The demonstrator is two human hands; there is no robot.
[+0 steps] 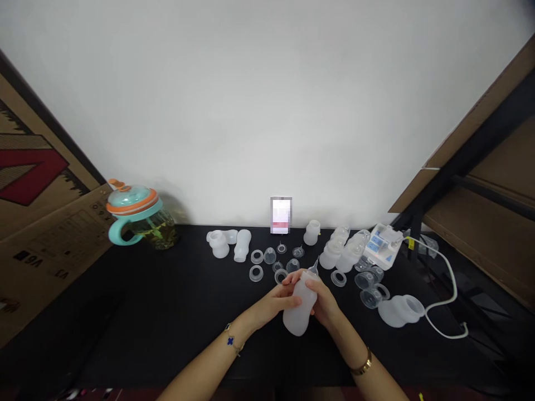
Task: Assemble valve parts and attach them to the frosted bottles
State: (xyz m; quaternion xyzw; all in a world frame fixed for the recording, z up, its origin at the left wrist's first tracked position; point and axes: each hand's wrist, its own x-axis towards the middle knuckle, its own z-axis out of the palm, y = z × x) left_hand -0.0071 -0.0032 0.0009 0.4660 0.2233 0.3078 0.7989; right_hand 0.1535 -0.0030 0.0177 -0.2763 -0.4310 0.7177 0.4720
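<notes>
A frosted white baby bottle [299,314] without a cap is tilted over the table's front middle. My left hand [281,298] is closed around its left side, with the thumb along the body. My right hand [325,301] grips its right side near the neck. At the bottle's mouth a clear pointed piece [314,267], like a teat, sticks up; whether my right fingers or the bottle hold it I cannot tell. Just beyond my hands lie screw rings [256,273], clear dome caps [270,255] and a teat [298,252].
Frosted bottles lie at the back left [242,245], and bottles with domed tops [350,253] stand right. A white device [382,245] with a white cable [453,278] and a wide-mouthed bottle [397,312] are farther right. A lidded jug [152,228], cardboard [62,267] and a blurred screen [281,216] surround the table.
</notes>
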